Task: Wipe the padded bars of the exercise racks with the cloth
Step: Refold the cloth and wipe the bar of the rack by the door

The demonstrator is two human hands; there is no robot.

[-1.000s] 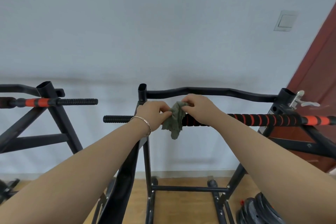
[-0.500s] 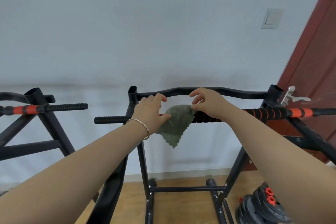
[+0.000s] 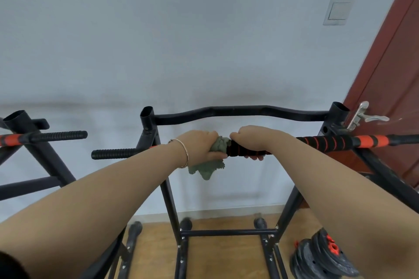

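A black and orange padded bar (image 3: 326, 142) lies across the black exercise rack (image 3: 240, 112) in front of me. My left hand (image 3: 199, 146) grips a grey-green cloth (image 3: 209, 166) wrapped round the bar; the cloth's loose end hangs below my fingers. Right beside it, my right hand (image 3: 254, 140) is curled round the bare padding of the same bar. At the left stands a second rack (image 3: 45, 158) with its own black and orange padded bar (image 3: 56, 136).
A white wall is close behind the racks. A red-brown door (image 3: 392, 88) with a metal handle (image 3: 365, 116) is at the right. Black weight plates (image 3: 322, 256) lie on the wooden floor at the lower right. A light switch (image 3: 337, 11) is on the wall.
Both hands held the cloth spread open over the bar; now my left hand has bunched it round the bar and my right hand has let go and grips the padding.
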